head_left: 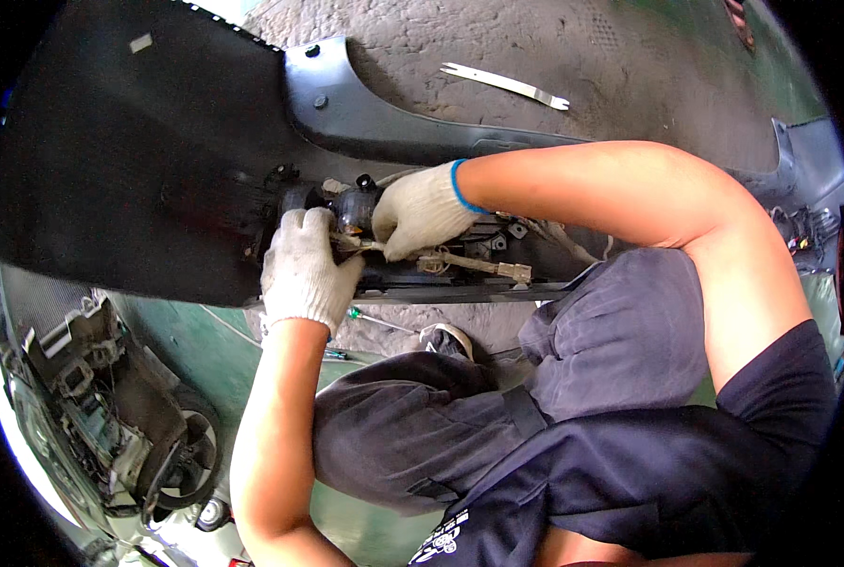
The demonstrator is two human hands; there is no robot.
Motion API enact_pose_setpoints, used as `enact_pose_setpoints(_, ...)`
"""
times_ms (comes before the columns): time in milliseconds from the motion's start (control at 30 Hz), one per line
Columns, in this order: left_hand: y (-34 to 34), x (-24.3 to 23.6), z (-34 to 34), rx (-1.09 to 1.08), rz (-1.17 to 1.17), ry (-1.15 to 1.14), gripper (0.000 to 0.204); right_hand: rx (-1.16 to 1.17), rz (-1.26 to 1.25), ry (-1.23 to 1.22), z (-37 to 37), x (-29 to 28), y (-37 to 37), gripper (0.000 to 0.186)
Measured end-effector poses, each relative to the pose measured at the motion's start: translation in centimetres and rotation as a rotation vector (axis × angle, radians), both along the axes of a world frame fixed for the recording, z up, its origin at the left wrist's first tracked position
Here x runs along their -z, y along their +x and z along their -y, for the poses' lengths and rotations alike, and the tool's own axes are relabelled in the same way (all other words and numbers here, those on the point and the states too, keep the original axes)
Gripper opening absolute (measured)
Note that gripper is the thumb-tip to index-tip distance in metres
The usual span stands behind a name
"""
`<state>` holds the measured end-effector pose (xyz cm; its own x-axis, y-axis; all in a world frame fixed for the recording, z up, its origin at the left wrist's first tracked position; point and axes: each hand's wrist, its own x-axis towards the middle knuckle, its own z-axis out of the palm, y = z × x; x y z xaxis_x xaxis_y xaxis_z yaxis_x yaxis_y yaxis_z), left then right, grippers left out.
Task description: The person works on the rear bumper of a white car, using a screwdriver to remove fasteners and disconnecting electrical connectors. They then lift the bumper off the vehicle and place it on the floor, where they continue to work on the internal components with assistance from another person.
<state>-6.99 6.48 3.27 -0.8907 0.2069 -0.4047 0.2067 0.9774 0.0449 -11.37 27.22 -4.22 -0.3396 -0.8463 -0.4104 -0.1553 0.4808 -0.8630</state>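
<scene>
My left hand (308, 269), in a white knit glove, has its fingers curled over a wiring harness (460, 262) beside a round black lamp-like part (355, 210). From the other side, my right hand (426, 213), in a glove with a blue cuff, pinches the same harness just right of that part. Its fingertips nearly meet my left hand's. A pale plug connector (514, 273) hangs at the harness's right end. All this sits inside a dark car bumper (129, 170) lying across in front of me. The exact grip points are partly hidden by the gloves.
A silver pry tool (505, 85) lies on the concrete floor beyond the bumper. Near my shoe (446, 341) is a screwdriver (384, 322) with a green handle. At the left stands a car with its front stripped, its wheel (190, 449) showing.
</scene>
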Motion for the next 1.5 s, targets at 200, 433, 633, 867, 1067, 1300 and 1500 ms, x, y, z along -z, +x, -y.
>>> enact_pose_setpoints(200, 0.5, 0.1, 0.2, -0.038, -0.094, -0.021, 0.069, -0.017, -0.005, -0.054, 0.5, 0.3, 0.9, 0.044)
enact_pose_setpoints(433, 0.5, -1.6, 0.0, -0.109, -0.059, -0.117, 0.043, 0.067, 0.019, -0.106, 0.1, -0.6, 0.3, 0.043)
enact_pose_setpoints(633, 0.3, -1.1, 1.5, -0.032, -0.123, 0.173, 0.028, 0.118, 0.011, -0.137, -0.8, -1.8, -1.2, 0.043)
enact_pose_setpoints(867, 0.5, -1.6, 3.0, -0.19, -0.058, 0.332, 0.023, 0.168, 0.065, -0.139, -0.7, -3.2, -1.9, 0.041)
enact_pose_setpoints(1067, 0.0, -3.1, 3.1, -0.362, 0.166, 0.512, 0.017, 0.158, 0.06, -0.106, -1.0, -4.2, -3.0, 0.04)
enact_pose_setpoints(1300, -1.1, -3.7, 4.3, -0.475, 0.375, 0.701, 0.011, 0.068, -0.173, -0.146, -0.8, -4.6, -4.0, 0.041)
enact_pose_setpoints(1500, -2.7, -2.2, 6.6, 0.132, 0.199, 0.617, 0.008, -0.051, -0.387, -0.129, 0.1, -5.4, -5.6, 0.033)
